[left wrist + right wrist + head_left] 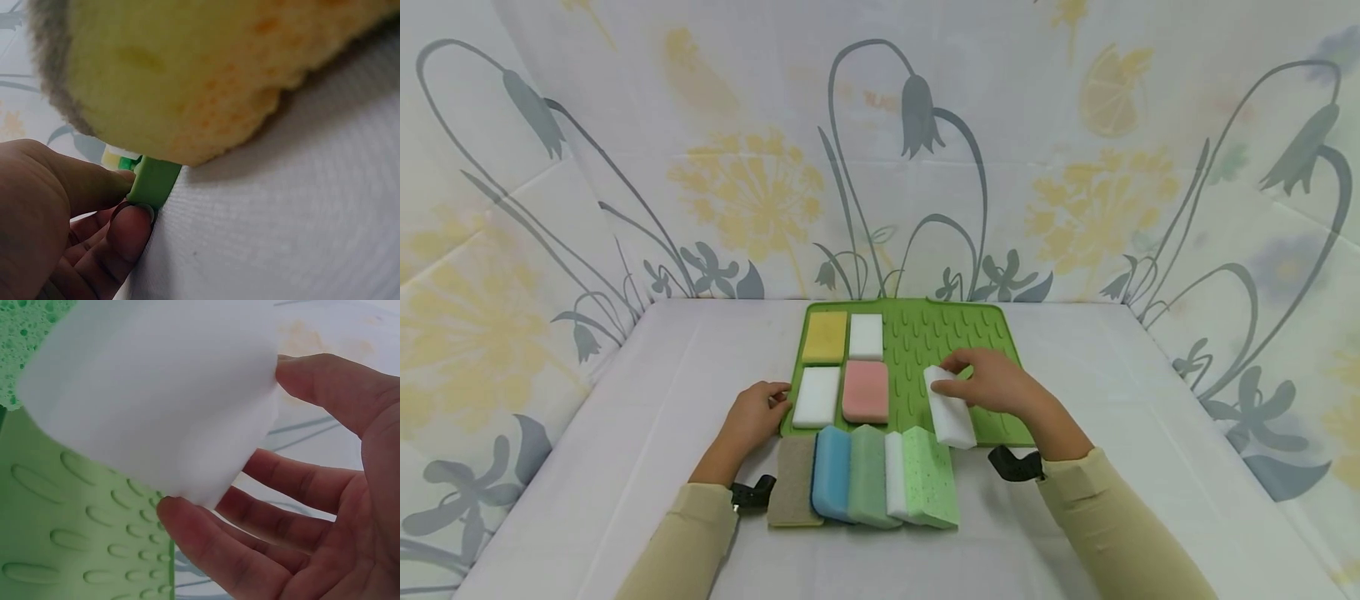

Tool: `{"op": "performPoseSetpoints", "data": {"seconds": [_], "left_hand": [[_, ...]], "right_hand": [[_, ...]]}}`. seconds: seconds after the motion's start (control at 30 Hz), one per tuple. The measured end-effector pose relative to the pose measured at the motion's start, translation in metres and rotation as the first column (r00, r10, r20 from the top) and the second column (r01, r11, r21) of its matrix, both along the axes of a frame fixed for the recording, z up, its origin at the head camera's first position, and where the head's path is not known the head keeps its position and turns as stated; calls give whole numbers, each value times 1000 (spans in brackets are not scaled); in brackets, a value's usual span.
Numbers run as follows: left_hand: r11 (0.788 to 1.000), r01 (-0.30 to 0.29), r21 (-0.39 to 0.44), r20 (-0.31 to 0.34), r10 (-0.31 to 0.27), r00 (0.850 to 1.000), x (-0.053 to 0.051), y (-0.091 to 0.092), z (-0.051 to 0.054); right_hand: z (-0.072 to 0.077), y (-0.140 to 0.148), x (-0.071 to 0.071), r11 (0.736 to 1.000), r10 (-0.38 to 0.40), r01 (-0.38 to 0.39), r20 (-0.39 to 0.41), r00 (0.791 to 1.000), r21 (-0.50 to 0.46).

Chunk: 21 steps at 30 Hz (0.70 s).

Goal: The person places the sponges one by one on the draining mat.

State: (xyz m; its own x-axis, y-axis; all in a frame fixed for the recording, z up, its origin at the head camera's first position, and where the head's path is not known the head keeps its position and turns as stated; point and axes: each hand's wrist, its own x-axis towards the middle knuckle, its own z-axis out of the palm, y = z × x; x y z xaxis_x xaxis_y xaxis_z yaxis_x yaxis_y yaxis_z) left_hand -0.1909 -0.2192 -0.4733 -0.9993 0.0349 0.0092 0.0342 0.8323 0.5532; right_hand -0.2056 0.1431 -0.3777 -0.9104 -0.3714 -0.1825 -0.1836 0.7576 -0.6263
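Observation:
My right hand (992,382) holds a white sponge (950,411) by its far end, tilted above the front right part of a green ridged mat (917,333). In the right wrist view the thumb and fingers (212,534) grip the edges of this white sponge (156,394). My left hand (756,414) is at the mat's left edge. The left wrist view has its thumb and a finger pinching the green mat edge (153,181). On the mat lie a yellow sponge (825,337), two white sponges (867,337) and a pink sponge (866,390), in two rows.
In front of the mat leans a row of sponges: a grey-brown one (793,483), a blue one (832,475), a muted green one (872,479), a white one (896,475) and a light green one (931,479). A flower-printed cloth (760,192) stands behind.

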Motion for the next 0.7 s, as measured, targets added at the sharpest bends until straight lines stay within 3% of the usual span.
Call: {"op": "performPoseSetpoints", "data": {"seconds": [0.2, 0.47, 0.7], "left_hand": [[1000, -2, 4, 5, 2, 1000, 0, 0, 0], [1000, 4, 4, 0, -4, 1000, 0, 0, 0], [1000, 10, 3, -8, -10, 1000, 0, -1, -1]], "right_hand": [[1, -5, -10, 1000, -9, 8, -45, 999, -7], [1, -13, -24, 996, -18, 30, -142, 990, 85], [0, -19, -36, 995, -25, 39, -149, 989, 88]]}}
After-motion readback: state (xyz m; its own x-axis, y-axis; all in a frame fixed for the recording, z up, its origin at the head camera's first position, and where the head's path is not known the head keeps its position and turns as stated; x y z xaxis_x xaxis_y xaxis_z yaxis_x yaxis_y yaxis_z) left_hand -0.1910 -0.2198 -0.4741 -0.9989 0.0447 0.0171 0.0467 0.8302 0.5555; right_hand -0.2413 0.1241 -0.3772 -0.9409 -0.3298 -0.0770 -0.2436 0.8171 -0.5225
